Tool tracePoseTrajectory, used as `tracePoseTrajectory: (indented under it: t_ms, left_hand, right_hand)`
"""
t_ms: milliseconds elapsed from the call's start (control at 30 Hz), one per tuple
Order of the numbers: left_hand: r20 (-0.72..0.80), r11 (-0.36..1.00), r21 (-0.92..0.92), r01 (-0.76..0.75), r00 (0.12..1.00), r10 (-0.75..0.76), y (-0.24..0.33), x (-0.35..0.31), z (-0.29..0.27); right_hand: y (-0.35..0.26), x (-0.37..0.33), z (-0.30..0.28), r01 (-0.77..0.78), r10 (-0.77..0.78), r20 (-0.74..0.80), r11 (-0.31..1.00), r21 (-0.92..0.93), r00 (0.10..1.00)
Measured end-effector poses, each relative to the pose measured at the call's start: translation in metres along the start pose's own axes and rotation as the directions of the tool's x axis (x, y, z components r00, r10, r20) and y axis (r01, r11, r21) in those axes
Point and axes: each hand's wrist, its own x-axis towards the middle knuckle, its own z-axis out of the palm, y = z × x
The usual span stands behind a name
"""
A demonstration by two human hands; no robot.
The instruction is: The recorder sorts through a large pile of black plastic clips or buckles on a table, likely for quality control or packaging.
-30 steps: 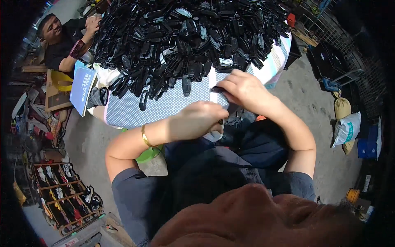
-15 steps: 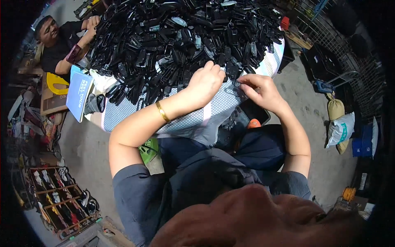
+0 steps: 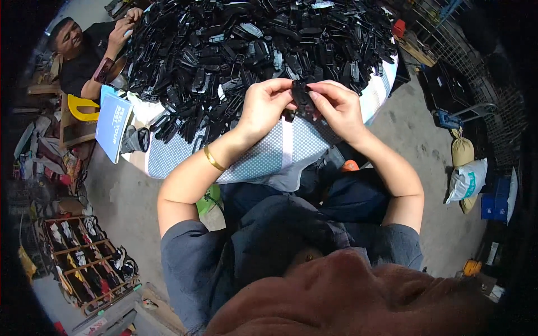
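A small black plastic part [image 3: 301, 99] sits between my two hands at the front of the table. My left hand [image 3: 262, 107] pinches its left side with thumb and forefinger; a gold bracelet circles that wrist. From the other side, my right hand [image 3: 341, 107] grips the part's upper right with thumb and fingertips. Directly beyond my hands spreads a big heap of similar glossy black plastic parts [image 3: 224, 61], some showing pale, shiny faces. The part's exact shape is partly covered by my fingers.
A patterned cloth [image 3: 246, 159] covers the table and hangs over its front edge. At the left stand a blue-and-white box [image 3: 112, 126] and a dark cup [image 3: 135, 139]. Another person [image 3: 84, 47] sits at the far left. A black bin [image 3: 443, 84] and sacks [image 3: 468, 179] stand right.
My hands have come together around the small black part, held up in front of the heap. Before, my left hand was over the heap's edge and my right hand was apart from it.
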Motion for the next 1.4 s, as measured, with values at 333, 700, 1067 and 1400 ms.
tracePoseTrajectory:
  t_ms: [333,700,1067,1400]
  left_hand:
    - [-0.040,0.994,0.095,-0.060,0.997,0.064,-0.010,-0.002,0.000]
    - [0.038,0.986,0.149,-0.079,0.997,0.075,-0.004,-0.003,0.003]
    - [0.094,0.994,-0.083,-0.077,0.992,0.085,-0.004,-0.014,0.012]
    - [0.307,0.983,0.070,-0.171,0.941,0.142,0.006,-0.009,-0.002]
  right_hand:
    - [-0.007,0.004,0.001,0.186,-0.192,-0.036,0.975,-0.120,0.981]
    - [-0.004,-0.003,0.001,0.305,-0.328,-0.046,0.914,-0.266,0.943]
    - [-0.010,-0.014,0.005,0.309,-0.364,-0.046,0.844,-0.438,0.930]
    - [-0.017,-0.021,-0.002,0.136,-0.114,0.098,0.956,-0.258,0.989]
